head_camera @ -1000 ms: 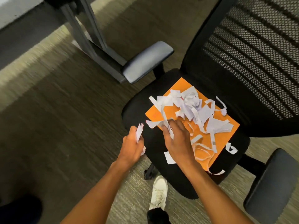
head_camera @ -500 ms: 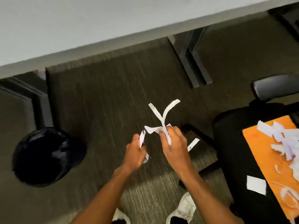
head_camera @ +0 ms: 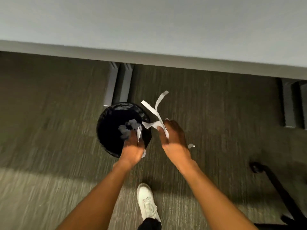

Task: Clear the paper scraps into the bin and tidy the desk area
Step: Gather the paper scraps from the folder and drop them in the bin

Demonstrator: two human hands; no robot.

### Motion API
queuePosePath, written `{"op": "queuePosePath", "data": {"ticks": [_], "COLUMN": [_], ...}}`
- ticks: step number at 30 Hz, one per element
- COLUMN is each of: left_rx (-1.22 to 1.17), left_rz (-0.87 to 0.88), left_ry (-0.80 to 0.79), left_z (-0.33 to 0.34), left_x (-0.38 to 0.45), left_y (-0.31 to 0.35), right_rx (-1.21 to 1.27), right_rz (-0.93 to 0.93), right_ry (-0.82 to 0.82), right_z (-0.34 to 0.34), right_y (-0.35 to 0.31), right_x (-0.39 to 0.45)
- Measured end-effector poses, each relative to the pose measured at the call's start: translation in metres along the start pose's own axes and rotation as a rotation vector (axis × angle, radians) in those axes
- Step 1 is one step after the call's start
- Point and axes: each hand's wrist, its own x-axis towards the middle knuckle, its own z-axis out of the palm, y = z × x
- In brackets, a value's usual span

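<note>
A round black bin (head_camera: 109, 123) with a dark liner stands on the carpet under the desk edge, with a few pale scraps inside. My left hand (head_camera: 132, 146) is over the bin's near right rim, shut on small white paper scraps (head_camera: 139, 132). My right hand (head_camera: 174, 140) is just right of the bin, shut on long white paper strips (head_camera: 154, 113) that stick up and out past the fingers. One strip end (head_camera: 191, 145) pokes out below that hand.
The grey desk top (head_camera: 149, 27) fills the upper view, with its grey legs (head_camera: 118, 83) behind the bin and another leg (head_camera: 289, 103) at far right. A black chair base (head_camera: 272, 180) lies at lower right. My white shoe (head_camera: 147, 203) is on the carpet.
I turned from the chair with the orange sheet and scraps toward the bin. Both hands carried their scraps over; the bin shifted from far left to under my left hand.
</note>
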Motion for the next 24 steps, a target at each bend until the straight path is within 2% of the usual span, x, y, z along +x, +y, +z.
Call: {"op": "queuePosePath", "data": {"ticks": [2,9,16,24], "left_rx": [-0.011,-0.064,-0.257,-0.319], "left_rz": [-0.041,-0.164,-0.241,-0.240], "left_ry": [0.036,0.075,0.094,0.098], "left_z": [-0.019,-0.063,-0.081,-0.083], "left_x": [0.014,0.055,0.079,0.082], "left_y": [-0.018,-0.059,-0.086,-0.089], "right_rx": [0.021,0.090,0.179,0.353], "right_rz": [-0.019,-0.122,-0.175,0.051], "right_ry": [-0.098,-0.241,-0.292,-0.332], "right_z": [0.028,0.107,0.159,0.183], "right_y": [-0.020,-0.076,-0.095,-0.084], "right_x": [0.017,0.046,0.056,0.058]}}
